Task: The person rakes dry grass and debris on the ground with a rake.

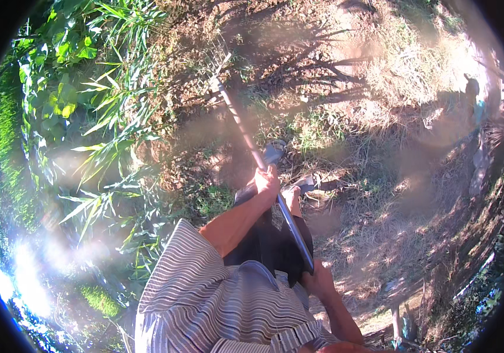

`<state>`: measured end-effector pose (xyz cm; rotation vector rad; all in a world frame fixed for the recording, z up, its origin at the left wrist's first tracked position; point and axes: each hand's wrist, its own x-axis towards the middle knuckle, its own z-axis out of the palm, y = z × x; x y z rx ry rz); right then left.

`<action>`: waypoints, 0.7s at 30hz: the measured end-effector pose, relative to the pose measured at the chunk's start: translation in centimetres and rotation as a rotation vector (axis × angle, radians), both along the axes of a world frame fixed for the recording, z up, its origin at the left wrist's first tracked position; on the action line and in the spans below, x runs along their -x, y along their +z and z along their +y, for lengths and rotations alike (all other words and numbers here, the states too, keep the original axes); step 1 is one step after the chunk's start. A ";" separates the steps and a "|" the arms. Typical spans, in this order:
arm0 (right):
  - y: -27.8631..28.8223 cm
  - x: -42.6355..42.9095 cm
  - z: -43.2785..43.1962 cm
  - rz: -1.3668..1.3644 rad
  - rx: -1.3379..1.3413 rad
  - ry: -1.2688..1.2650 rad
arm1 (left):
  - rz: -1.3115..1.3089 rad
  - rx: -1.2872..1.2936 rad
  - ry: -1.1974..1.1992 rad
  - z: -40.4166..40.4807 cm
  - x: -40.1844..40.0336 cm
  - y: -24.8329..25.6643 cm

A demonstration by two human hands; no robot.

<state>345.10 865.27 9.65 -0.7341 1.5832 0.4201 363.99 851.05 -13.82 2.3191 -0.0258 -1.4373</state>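
Observation:
A long-handled tool with what looks like a thin-tined rake head (219, 66) slants up and left from my body. Its straight shaft (243, 128) is pale towards the head and shiny grey near me. My left hand (268, 181) is wrapped around the middle of the shaft. At the butt end, beside my waist, my right hand (320, 279) grips the handle, its fingers partly hidden. The head lies among dry leaves (186, 84) on the ground; blur and dappled light hide its exact shape.
Tall green leafy stalks (102, 163) grow close on my left, with broad-leaved plants (64, 48) farther up. Dry straw (411, 84) covers the ground on the right. My shoes (274, 152) stand just beyond the left hand. Tree-like shadows (318, 70) cross the soil ahead.

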 end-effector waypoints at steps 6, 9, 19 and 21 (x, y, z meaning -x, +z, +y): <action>8.6 14.1 24.8 0.198 0.090 0.026 | 0.505 -0.463 -0.096 14.3 12.2 11.3; 12.7 13.1 21.9 0.195 0.142 0.076 | 0.461 -0.461 -0.056 16.8 13.5 11.7; 3.9 6.1 12.2 0.002 0.119 -0.082 | 0.329 -0.016 0.071 4.5 3.8 -4.4; 4.8 7.6 16.7 0.077 0.094 -0.098 | 0.179 -0.069 -0.173 5.9 9.4 0.6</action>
